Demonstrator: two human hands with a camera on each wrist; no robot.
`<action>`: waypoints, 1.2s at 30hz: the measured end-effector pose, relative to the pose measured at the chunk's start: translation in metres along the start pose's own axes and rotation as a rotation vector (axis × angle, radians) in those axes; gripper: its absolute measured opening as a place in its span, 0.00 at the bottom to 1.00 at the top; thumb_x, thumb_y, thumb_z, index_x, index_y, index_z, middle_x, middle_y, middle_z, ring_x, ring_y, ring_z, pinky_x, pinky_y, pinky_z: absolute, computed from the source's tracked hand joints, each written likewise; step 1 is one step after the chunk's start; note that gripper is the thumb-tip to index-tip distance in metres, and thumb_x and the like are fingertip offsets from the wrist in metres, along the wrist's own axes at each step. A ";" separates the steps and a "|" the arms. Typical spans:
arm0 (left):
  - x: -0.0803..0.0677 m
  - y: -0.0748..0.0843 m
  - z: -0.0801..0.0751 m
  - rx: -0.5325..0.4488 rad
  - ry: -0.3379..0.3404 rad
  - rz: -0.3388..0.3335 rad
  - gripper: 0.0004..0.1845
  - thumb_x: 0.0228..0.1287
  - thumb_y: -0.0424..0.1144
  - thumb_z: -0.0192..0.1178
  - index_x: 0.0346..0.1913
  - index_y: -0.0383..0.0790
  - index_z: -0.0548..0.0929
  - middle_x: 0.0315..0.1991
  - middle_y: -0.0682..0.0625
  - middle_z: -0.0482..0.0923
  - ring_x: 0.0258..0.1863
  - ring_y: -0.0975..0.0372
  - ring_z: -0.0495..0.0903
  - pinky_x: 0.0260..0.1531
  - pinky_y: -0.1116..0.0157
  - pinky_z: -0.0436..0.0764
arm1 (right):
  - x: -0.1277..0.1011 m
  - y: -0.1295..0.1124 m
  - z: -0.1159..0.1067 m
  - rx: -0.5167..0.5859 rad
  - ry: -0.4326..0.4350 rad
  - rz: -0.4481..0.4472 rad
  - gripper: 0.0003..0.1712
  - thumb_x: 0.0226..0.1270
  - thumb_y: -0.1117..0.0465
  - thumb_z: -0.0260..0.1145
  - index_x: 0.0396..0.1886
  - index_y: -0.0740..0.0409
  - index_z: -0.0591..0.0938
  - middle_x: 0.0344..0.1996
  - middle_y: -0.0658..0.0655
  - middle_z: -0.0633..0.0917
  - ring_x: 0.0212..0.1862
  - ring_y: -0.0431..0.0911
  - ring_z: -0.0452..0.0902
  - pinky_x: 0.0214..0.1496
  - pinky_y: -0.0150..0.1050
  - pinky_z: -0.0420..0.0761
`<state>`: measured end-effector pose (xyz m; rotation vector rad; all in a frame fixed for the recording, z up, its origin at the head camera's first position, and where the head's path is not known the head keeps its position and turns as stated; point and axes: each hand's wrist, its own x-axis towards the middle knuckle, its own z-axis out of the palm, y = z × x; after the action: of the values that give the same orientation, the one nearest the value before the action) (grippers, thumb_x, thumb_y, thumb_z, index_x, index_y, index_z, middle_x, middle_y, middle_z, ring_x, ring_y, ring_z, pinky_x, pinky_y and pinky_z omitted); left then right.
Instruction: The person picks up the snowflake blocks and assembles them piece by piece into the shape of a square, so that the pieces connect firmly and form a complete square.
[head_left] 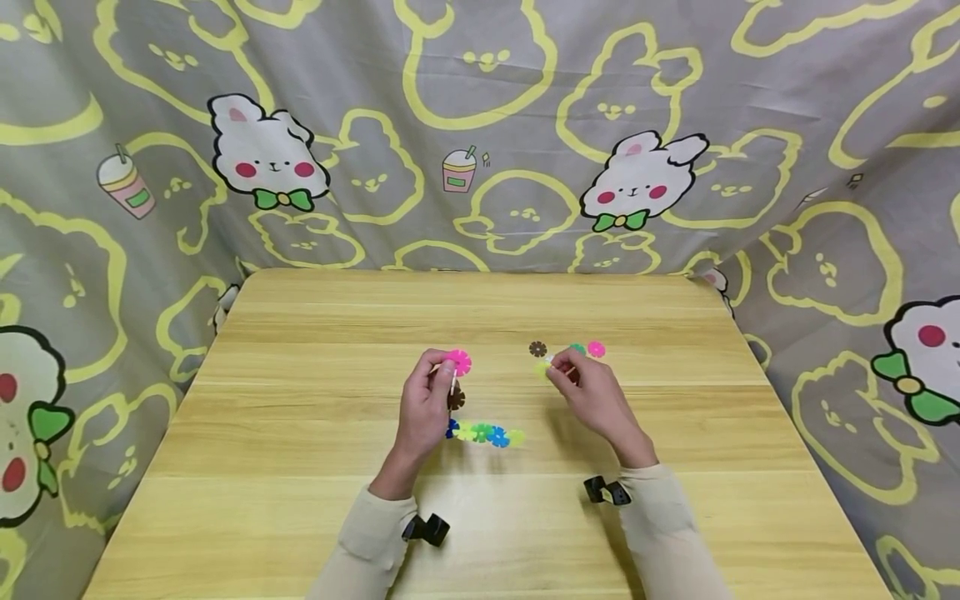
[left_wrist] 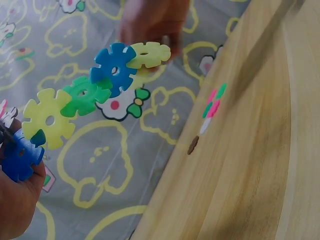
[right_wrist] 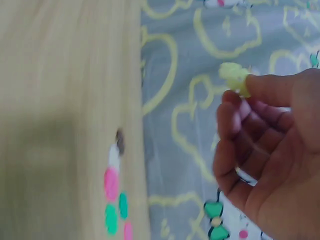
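My left hand grips a chain of interlocking snowflake discs, with a pink disc by the thumb and a brown disc below it. From a dark blue disc at the fingers, the chain runs through yellow, green and blue discs to a yellow end disc. Between thumb and index finger, my right hand pinches a separate yellow snowflake disc. It is held in the air to the right of the chain; the fingertips hide part of it.
Loose discs lie on the wooden table beyond the right hand, among them a brown one, a green one and a pink one. A patterned grey curtain hangs around the table's back and sides.
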<state>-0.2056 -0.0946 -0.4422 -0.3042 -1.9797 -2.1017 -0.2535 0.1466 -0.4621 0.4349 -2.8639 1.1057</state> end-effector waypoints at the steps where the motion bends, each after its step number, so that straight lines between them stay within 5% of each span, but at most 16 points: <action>1: 0.000 0.000 0.000 0.000 0.000 0.000 0.11 0.69 0.35 0.41 0.43 0.30 0.71 0.24 0.46 0.71 0.16 0.54 0.68 0.17 0.64 0.76 | 0.000 -0.006 0.001 0.014 0.014 -0.028 0.09 0.64 0.49 0.56 0.35 0.47 0.75 0.25 0.46 0.77 0.27 0.40 0.71 0.27 0.32 0.72; 7: -0.001 0.001 0.001 0.009 0.014 -0.014 0.11 0.69 0.35 0.41 0.43 0.31 0.71 0.20 0.35 0.67 0.16 0.50 0.67 0.17 0.63 0.76 | 0.001 -0.031 0.006 0.087 0.084 -0.171 0.08 0.61 0.49 0.59 0.34 0.47 0.77 0.23 0.44 0.77 0.24 0.38 0.70 0.25 0.30 0.71; 22: -0.002 0.003 0.004 0.041 0.040 -0.041 0.10 0.69 0.35 0.42 0.42 0.30 0.71 0.14 0.38 0.64 0.14 0.61 0.68 0.15 0.69 0.73 | 0.007 -0.062 0.018 0.098 0.175 -0.439 0.06 0.59 0.53 0.63 0.30 0.49 0.79 0.24 0.44 0.80 0.26 0.35 0.74 0.28 0.33 0.78; 36: -0.003 0.002 0.004 0.050 0.029 -0.086 0.12 0.69 0.38 0.42 0.43 0.32 0.71 0.15 0.36 0.65 0.14 0.62 0.68 0.17 0.67 0.74 | 0.006 -0.070 0.021 0.073 0.191 -0.462 0.05 0.58 0.53 0.63 0.31 0.48 0.79 0.24 0.44 0.80 0.25 0.35 0.74 0.27 0.30 0.76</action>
<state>-0.2024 -0.0902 -0.4410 -0.1817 -2.0596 -2.0914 -0.2393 0.0820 -0.4309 0.8850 -2.3903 1.0913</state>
